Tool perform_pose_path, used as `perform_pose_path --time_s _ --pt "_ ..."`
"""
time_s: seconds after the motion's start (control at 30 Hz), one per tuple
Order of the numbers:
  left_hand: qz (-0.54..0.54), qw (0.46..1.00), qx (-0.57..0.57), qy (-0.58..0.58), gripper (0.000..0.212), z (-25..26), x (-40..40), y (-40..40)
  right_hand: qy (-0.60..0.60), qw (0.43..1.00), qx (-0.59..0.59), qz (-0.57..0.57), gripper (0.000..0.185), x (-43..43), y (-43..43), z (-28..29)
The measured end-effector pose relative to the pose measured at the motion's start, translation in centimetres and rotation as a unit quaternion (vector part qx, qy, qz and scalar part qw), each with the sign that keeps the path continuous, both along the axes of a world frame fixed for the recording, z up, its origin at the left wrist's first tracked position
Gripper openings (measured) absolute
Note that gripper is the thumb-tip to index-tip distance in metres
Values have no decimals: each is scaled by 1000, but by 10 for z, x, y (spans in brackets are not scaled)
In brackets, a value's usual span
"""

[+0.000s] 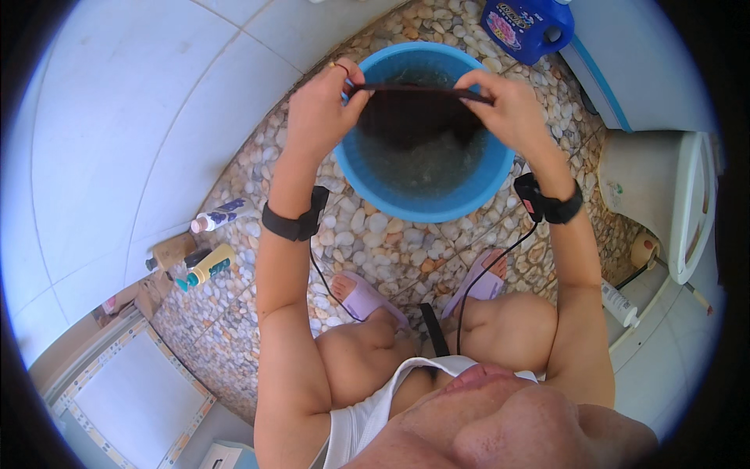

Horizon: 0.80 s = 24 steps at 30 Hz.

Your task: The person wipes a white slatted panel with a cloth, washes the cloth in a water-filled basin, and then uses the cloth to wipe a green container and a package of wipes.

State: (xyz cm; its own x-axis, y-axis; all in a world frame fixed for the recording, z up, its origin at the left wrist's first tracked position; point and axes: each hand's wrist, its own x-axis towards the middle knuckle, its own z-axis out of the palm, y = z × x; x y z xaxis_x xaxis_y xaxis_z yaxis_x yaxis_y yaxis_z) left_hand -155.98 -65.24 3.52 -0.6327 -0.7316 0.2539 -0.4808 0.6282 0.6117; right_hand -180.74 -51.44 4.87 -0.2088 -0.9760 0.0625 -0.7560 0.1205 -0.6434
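Observation:
A dark piece of cloth [410, 111] is stretched by its upper edge between both of my hands, over a round blue plastic basin [425, 211]. My left hand [325, 105] pinches one end between thumb and fingers, at the basin's left rim. At the right rim my right hand [504, 108] grips the other end the same way. The cloth hangs down over cloudy water [422, 176] in the basin; whether its lower part is in the water I cannot tell. Black straps with cables sit around both forearms.
The basin stands on a pebble-patterned floor [375, 252]. A blue detergent jug [524, 29] is beyond it at right. Several bottles, one a yellow pump bottle [214, 265], lie or stand by the left wall. A toilet [650, 182] is at right, near a white bottle [620, 303].

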Motion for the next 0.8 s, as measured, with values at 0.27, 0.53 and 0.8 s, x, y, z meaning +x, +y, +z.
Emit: perform_pose_path --time_s 0.27,0.53,0.8 --pt "-128 934 118 -311 30 -130 -8 41 165 936 273 152 43 8 -2 -167" --pt "-163 820 47 -546 34 -134 -12 65 252 818 466 225 45 17 1 -149" --pt "-22 945 166 -280 54 -103 -7 44 -181 934 294 86 35 -6 -10 -68"
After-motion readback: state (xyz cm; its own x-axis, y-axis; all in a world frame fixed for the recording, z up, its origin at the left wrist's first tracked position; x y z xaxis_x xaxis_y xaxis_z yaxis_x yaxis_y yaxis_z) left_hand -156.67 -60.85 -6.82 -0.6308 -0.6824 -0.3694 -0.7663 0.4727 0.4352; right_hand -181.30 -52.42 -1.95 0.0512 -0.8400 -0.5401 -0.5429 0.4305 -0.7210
